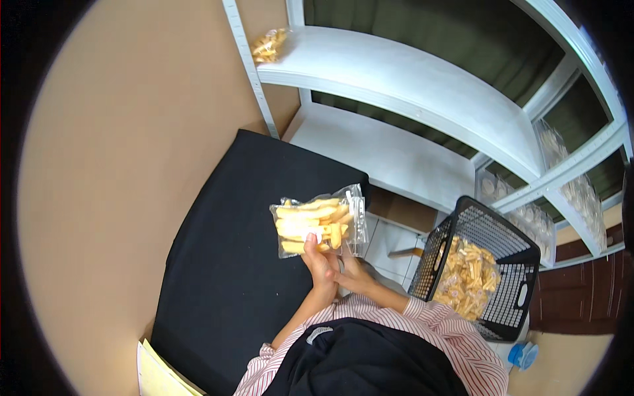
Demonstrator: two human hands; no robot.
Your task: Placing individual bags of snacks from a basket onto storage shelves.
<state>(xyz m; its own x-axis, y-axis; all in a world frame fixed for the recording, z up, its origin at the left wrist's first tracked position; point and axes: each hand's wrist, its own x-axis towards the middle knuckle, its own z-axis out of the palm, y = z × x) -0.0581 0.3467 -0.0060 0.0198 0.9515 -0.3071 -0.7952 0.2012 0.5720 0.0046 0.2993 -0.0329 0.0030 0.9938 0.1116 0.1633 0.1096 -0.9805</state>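
A clear zip bag of pale yellow snack sticks (305, 215) is held in front of me, above a table covered with black cloth. My left hand (321, 270) grips its lower edge, with the thumb on the front and the other fingers behind. Close beside it, my right hand (356, 277) holds the bag from below at the lower right corner. The bag partly hides the right fingers. The zip end of the bag points right.
The black-covered table (224, 244) stands against a beige wall. Ahead are white shelves (389, 59) with one similar bag (269, 46) at the far left. At right, a black basket (522, 264) contains several filled bags (467, 277); packets hang by the right shelf.
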